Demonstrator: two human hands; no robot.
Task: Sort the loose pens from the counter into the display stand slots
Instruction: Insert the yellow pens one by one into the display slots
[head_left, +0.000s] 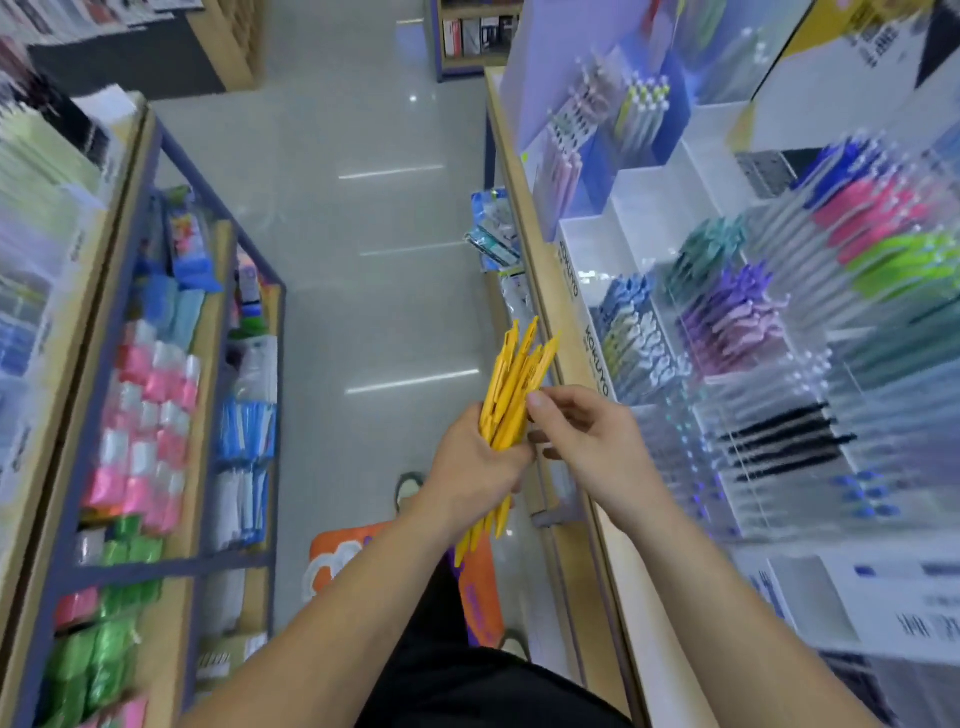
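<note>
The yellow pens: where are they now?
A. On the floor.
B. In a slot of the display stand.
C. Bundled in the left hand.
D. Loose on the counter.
C: the left hand grips the yellow pens as one bundle, while the right hand pinches at them.

The pens are smooth yellow plastic with a dull sheen. The stand is glossy white plastic with clear acrylic dividers. The counter edge looks like pale matt wood. The floor is polished and mirrors lights. The rack frame is painted metal, and its packets are shiny film.
</note>
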